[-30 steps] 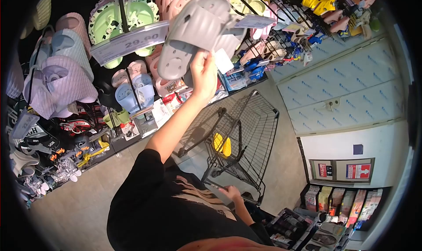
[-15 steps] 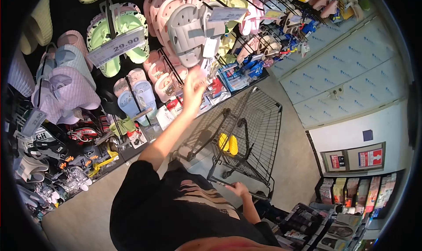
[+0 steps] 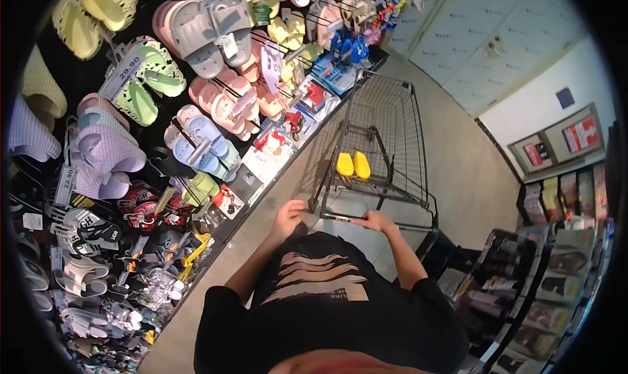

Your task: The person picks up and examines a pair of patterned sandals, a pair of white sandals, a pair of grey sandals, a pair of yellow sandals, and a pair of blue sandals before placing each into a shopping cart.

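My right hand (image 3: 376,221) is closed around the handle (image 3: 341,217) of a black wire shopping cart (image 3: 422,153). My left hand (image 3: 288,219) hovers left of the handle, apart from it, its fingers loosely bent and spread with nothing in them. Inside the cart lies a pair of yellow slippers (image 3: 360,166). On the rack to the left hang grey slide sandals (image 3: 195,40), with pink clogs (image 3: 222,106) and light-blue clogs (image 3: 208,145) lower down.
The slipper rack's base edge (image 3: 229,233) runs diagonally along my left. Lower right stands a shelf of packaged goods (image 3: 504,276). Ahead are film-covered double doors (image 3: 497,20) and a white wall (image 3: 523,119). Grey floor (image 3: 458,112) shows around the cart.
My left hand has come down from the grey sandals to beside the cart handle. The grey sandals still hang on the rack. My right hand stays on the handle, and the view has turned.
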`<state>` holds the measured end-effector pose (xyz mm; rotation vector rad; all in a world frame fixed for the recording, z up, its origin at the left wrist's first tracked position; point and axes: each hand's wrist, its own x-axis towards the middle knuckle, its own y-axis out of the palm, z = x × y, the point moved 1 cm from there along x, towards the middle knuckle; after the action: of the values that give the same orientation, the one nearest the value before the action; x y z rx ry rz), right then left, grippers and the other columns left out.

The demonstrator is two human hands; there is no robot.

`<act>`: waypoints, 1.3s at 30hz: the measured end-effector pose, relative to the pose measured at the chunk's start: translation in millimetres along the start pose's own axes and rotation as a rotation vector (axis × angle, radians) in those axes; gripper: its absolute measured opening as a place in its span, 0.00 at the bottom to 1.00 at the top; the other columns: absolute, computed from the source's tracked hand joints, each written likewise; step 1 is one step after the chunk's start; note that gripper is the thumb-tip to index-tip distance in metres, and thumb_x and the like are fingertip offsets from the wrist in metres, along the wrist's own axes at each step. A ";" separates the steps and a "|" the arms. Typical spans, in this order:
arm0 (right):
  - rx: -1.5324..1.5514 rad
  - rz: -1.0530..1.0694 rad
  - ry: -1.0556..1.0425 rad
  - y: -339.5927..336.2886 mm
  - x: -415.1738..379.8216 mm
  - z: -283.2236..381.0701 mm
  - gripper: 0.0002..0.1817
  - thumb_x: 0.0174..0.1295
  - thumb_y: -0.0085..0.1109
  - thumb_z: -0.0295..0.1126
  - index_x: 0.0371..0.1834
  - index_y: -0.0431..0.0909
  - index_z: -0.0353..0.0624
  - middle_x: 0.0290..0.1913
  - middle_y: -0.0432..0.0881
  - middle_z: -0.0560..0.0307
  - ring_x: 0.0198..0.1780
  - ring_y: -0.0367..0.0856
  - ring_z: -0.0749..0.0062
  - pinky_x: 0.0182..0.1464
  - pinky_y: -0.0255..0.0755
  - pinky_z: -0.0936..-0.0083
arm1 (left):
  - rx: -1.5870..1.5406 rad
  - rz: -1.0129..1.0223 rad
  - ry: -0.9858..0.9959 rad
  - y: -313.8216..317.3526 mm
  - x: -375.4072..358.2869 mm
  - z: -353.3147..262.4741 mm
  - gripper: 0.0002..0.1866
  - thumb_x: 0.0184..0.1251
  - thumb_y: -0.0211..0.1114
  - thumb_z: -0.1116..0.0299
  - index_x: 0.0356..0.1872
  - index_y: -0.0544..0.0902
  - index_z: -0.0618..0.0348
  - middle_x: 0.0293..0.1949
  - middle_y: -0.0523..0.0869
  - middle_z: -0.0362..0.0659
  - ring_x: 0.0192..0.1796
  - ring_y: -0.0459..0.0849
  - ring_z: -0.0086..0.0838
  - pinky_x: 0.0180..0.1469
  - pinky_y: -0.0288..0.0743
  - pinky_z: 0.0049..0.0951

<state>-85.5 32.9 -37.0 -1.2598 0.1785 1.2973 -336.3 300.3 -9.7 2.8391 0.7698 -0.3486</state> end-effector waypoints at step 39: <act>0.323 -0.176 -0.448 199.6 -115.6 78.2 0.27 0.69 0.60 0.56 0.48 0.79 0.37 0.30 0.82 0.52 0.31 0.83 0.65 0.35 0.76 0.67 | 0.473 -0.645 -0.903 86.0 -671.4 368.8 0.06 0.51 0.68 0.70 0.29 0.87 0.60 0.32 0.89 0.54 0.40 0.89 0.50 0.44 0.83 0.45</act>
<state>-322.2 -24.3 -41.1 -0.6761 -0.0424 1.3030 -920.3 -175.9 -171.6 2.2207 1.4373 -1.9219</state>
